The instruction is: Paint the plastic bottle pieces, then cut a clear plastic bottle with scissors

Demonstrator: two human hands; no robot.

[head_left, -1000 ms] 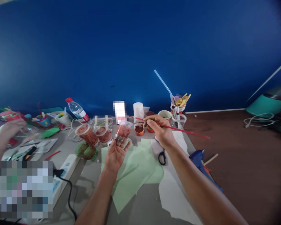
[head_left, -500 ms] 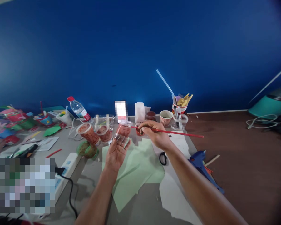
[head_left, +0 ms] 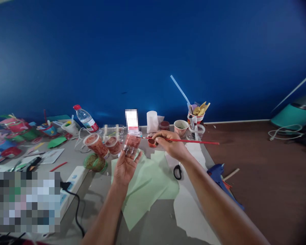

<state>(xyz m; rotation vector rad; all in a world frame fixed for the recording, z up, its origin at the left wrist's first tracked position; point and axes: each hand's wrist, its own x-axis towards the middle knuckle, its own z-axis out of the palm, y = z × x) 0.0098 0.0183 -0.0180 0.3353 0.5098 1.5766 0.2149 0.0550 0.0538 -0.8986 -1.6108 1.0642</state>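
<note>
My left hand [head_left: 126,166] holds up a small clear plastic cup [head_left: 131,141], its upper part coated in reddish-brown paint and its lower part bare. Closed round a long red paintbrush [head_left: 193,141], my right hand [head_left: 169,143] keeps the bristle tip against or very near the painted side of the cup. Just behind my right fingers stands a small pot of red paint [head_left: 152,142]. Two more cups with reddish paint, a larger one [head_left: 95,144] and a smaller one [head_left: 113,144], stand left of my left hand, near a green-and-brown painted piece [head_left: 95,162].
Pale green paper sheets [head_left: 148,187] and black-handled scissors [head_left: 177,172] lie below my hands. A blue glue gun [head_left: 219,177] is at the right table edge. A power strip [head_left: 71,187], a water bottle [head_left: 86,119], a paper cup [head_left: 181,128] and a white roll [head_left: 152,121] are around.
The cup in my left hand has shifted slightly left and tilted. The brush tip has followed it left, and the brush handle has risen a little.
</note>
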